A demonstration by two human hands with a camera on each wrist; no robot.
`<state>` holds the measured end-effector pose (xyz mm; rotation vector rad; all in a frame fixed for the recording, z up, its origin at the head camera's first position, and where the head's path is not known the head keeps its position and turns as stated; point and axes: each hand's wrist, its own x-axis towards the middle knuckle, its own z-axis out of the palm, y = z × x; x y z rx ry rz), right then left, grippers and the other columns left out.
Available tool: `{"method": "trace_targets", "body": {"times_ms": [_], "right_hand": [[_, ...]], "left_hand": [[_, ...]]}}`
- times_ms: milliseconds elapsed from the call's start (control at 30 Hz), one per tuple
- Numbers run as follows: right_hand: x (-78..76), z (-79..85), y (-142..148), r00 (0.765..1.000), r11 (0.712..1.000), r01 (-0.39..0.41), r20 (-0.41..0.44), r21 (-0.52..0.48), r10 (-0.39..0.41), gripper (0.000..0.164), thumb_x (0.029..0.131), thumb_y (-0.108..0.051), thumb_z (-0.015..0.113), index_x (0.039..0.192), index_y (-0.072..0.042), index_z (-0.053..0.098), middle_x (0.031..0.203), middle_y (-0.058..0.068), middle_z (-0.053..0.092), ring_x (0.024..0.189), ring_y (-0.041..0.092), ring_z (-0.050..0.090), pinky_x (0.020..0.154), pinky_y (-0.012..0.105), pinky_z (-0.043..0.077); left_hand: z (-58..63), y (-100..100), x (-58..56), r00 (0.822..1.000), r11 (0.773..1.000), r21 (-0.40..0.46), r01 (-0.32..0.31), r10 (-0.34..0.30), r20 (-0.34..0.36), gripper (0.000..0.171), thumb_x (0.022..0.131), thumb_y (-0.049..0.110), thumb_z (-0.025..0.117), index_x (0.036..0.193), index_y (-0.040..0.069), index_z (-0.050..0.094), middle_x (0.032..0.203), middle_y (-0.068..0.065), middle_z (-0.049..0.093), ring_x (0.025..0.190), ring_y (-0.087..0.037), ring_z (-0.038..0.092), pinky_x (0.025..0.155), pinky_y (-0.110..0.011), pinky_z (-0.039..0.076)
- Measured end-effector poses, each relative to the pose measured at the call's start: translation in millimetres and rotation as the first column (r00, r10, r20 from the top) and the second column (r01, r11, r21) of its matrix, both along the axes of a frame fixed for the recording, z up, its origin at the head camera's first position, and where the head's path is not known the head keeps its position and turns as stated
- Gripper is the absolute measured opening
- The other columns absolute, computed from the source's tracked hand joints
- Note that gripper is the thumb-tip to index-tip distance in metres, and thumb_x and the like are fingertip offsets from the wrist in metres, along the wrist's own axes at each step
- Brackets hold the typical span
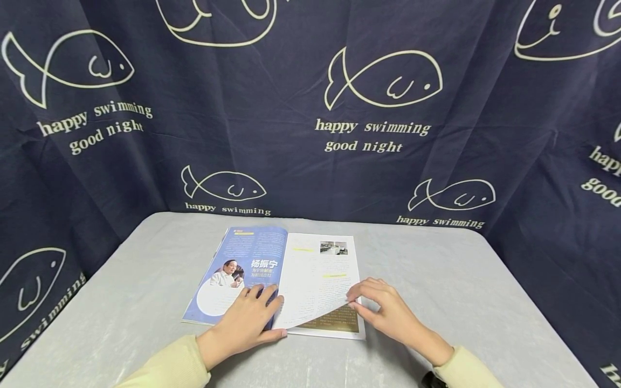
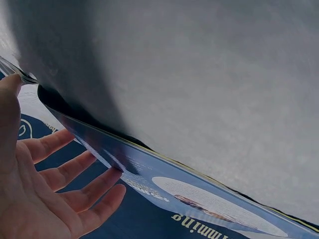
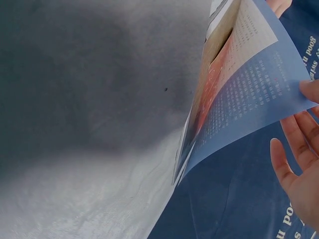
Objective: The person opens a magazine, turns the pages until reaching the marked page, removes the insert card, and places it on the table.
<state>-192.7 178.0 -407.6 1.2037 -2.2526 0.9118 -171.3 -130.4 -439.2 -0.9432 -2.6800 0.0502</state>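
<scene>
An open magazine (image 1: pixel 267 245) lies on the table, its left page blue with a photo of a person and its right page mostly white. My left hand (image 1: pixel 245 321) rests with spread fingers on the lower part of the blue page, the thumb by the bottom of the fold. At the right edge, my right hand (image 1: pixel 388 312) pinches the lower corner of the white page (image 1: pixel 315 283) between thumb and finger. That corner is lifted and curves up, uncovering a brown page (image 1: pixel 335 321) beneath. In the right wrist view, the raised leaf's underside (image 3: pixel 244 99) is blue with printed text.
The magazine lies near the middle of a grey table (image 1: pixel 140 291). Behind and at both sides hangs a dark blue curtain (image 1: pixel 291 140) with fish drawings and lettering. A small black object (image 1: pixel 433 380) shows at the right sleeve (image 1: pixel 466 369).
</scene>
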Motion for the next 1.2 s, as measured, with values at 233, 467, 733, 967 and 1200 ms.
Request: {"method": "trace_targets", "body": {"times_ms": [233, 467, 733, 967, 1200], "right_hand": [[-0.2, -0.3, 0.8, 1.0, 1.0, 0.002, 0.001, 0.001, -0.002, 0.018, 0.074, -0.004, 0.069, 0.085, -0.017, 0.063, 0.087, -0.004, 0.067, 0.084, 0.007, 0.059, 0.078, 0.023, 0.041], [0.6, 1.1, 2.9, 0.999, 0.999, 0.046, -0.01, 0.003, -0.046, 0.022, 0.074, -0.005, 0.07, 0.095, -0.012, 0.064, 0.099, -0.003, 0.066, 0.093, 0.011, 0.058, 0.083, 0.026, 0.04], [1.3, 3.2, 4.5, 0.996, 0.996, 0.092, 0.02, -0.02, -0.091, 0.038, 0.072, -0.004, 0.072, 0.109, -0.007, 0.059, 0.113, 0.005, 0.061, 0.107, 0.019, 0.054, 0.098, 0.02, 0.035], [-0.1, 3.0, 5.1, 0.996, 0.996, 0.092, 0.011, -0.002, -0.092, 0.04, 0.071, -0.003, 0.072, 0.109, -0.007, 0.059, 0.112, 0.006, 0.061, 0.107, 0.019, 0.054, 0.099, 0.018, 0.034], [1.2, 0.2, 4.8, 0.99, 0.987, 0.139, -0.01, 0.087, -0.138, 0.038, 0.071, -0.009, 0.073, 0.107, -0.008, 0.059, 0.111, -0.002, 0.06, 0.103, 0.014, 0.054, 0.089, 0.031, 0.041]], "left_hand": [[-0.7, -0.6, -0.4, 1.0, 1.0, 0.011, -0.003, 0.003, -0.007, 0.059, 0.085, 0.063, 0.042, 0.116, 0.015, 0.057, 0.122, -0.011, 0.054, 0.105, -0.035, 0.054, 0.083, -0.05, 0.044], [-1.6, -1.4, -1.1, 1.0, 1.0, 0.019, 0.0, 0.0, 0.005, 0.054, 0.087, 0.059, 0.043, 0.115, 0.016, 0.058, 0.122, -0.01, 0.054, 0.107, -0.036, 0.053, 0.083, -0.05, 0.044], [0.8, -1.9, -1.3, 1.0, 0.999, 0.042, -0.002, 0.002, 0.012, 0.048, 0.085, 0.054, 0.051, 0.115, 0.017, 0.057, 0.122, -0.009, 0.054, 0.108, -0.034, 0.052, 0.085, -0.049, 0.044], [1.0, -4.3, -2.8, 0.999, 0.997, 0.075, 0.007, -0.004, -0.033, 0.049, 0.083, 0.051, 0.055, 0.118, 0.016, 0.056, 0.122, -0.008, 0.054, 0.109, -0.03, 0.052, 0.087, -0.047, 0.044], [2.3, -5.9, -2.9, 0.999, 0.994, 0.108, -0.001, 0.007, -0.049, 0.06, 0.083, 0.052, 0.055, 0.128, 0.012, 0.049, 0.127, -0.009, 0.051, 0.112, -0.027, 0.049, 0.093, -0.044, 0.042]]}}
